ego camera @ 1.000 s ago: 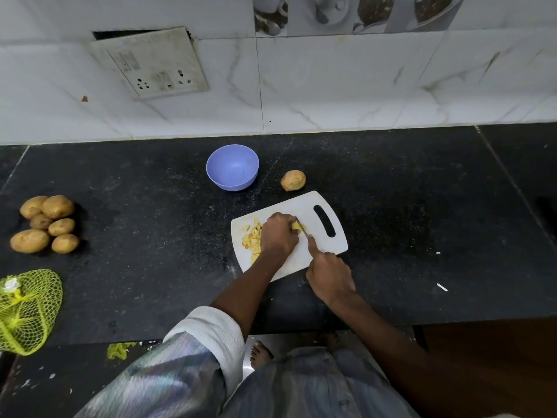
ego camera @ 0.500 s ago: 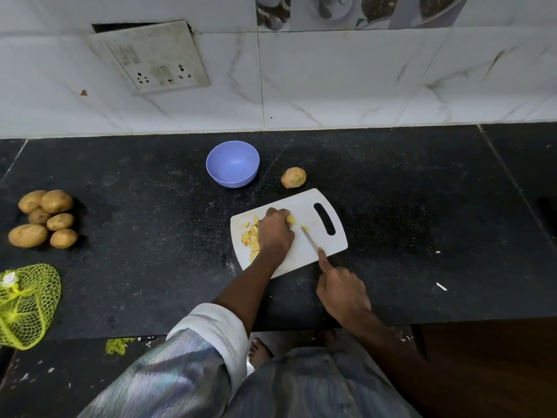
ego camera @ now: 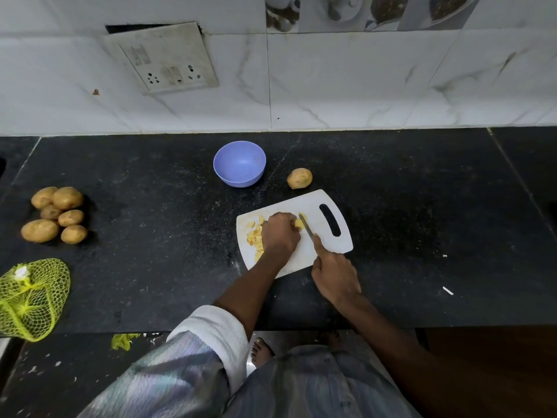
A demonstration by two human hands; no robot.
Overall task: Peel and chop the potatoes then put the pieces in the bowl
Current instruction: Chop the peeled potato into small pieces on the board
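A white cutting board (ego camera: 316,245) lies on the black counter. My left hand (ego camera: 278,235) holds down a peeled yellow potato piece (ego camera: 299,223) on it. My right hand (ego camera: 334,276) grips a knife (ego camera: 306,227), forefinger along its back, with the blade at the potato piece. Several yellow cut pieces (ego camera: 254,236) lie on the board's left part, partly hidden by my left hand. An empty purple bowl (ego camera: 239,163) stands behind the board. One unpeeled potato (ego camera: 299,178) sits just beyond the board.
Several unpeeled potatoes (ego camera: 55,214) are heaped at the counter's left. A yellow mesh bag (ego camera: 30,298) lies at the front left edge. A tiled wall with a socket plate (ego camera: 164,57) rises behind. Small white scraps (ego camera: 448,291) lie on the right.
My right hand drew the knife back toward me, then brought the blade forward again to the potato piece. My left hand stayed on the piece.
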